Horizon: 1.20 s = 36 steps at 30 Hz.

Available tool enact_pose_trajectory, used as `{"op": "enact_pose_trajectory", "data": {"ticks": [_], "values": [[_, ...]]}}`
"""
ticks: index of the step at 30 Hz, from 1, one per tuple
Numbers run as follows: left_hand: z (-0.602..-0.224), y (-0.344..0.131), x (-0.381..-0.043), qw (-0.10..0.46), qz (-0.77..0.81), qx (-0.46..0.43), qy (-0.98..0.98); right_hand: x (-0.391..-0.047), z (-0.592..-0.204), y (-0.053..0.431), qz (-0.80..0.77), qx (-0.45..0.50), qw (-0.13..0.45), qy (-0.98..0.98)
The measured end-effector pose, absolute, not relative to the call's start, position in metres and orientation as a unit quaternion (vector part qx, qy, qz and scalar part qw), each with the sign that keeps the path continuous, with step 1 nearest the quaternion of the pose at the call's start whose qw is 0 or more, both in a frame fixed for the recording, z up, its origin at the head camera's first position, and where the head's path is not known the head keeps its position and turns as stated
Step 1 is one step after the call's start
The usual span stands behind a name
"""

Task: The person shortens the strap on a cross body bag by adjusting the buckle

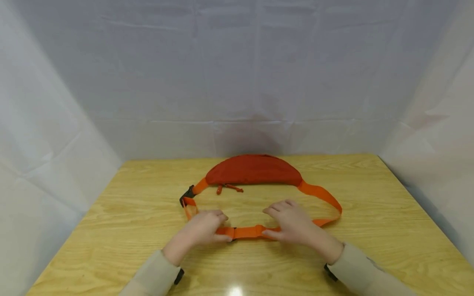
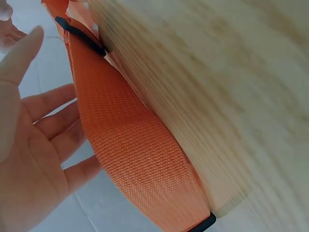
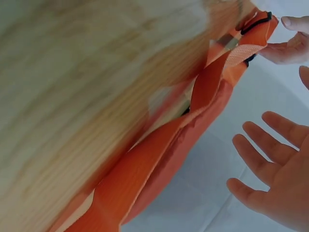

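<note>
A red waist bag [image 1: 253,169] lies at the far side of the wooden table, its orange strap [image 1: 249,233] looped toward me. My left hand [image 1: 203,228] is at the near stretch of strap, beside a black slider [image 1: 233,234]. In the left wrist view its thumb stands apart from the strap, and the fingertips pass behind the webbing; contact cannot be told. My right hand [image 1: 294,222] hovers over the strap farther right. Its fingers [image 3: 263,159] are spread and hold nothing in the right wrist view. A black buckle [image 1: 187,195] joins the strap at the bag's left.
The wooden table [image 1: 129,218] reaches to a white sheet [image 1: 255,82] hanging behind it. More white sheeting [image 1: 44,123] stands at the left and right sides. Zipper pulls [image 1: 229,188] dangle from the bag's near edge.
</note>
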<state>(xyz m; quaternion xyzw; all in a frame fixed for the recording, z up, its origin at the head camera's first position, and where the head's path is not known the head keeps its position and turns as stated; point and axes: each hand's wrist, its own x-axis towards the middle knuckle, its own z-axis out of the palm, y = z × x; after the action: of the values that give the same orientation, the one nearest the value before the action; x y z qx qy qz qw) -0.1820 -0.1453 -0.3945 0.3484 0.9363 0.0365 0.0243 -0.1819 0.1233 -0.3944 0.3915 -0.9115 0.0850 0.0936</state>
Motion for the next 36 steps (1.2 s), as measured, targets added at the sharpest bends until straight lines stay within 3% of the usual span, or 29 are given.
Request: {"op": "enact_pose_trajectory", "data": {"ticks": [5,18,36], "values": [[-0.396,-0.147,-0.181,0.07,0.051,0.342,0.936,-0.183,-0.396,0.116,0.078,0.389,0.033,-0.917],[-0.396,-0.145,-0.181,0.113,0.055,0.351,0.928,-0.186,-0.4,0.107,0.052,0.387,-0.067,-0.918],[-0.398,-0.147,-0.186,0.085,0.069,0.381,0.918,-0.19,-0.404,0.104,0.039,0.414,-0.039,-0.909]]}}
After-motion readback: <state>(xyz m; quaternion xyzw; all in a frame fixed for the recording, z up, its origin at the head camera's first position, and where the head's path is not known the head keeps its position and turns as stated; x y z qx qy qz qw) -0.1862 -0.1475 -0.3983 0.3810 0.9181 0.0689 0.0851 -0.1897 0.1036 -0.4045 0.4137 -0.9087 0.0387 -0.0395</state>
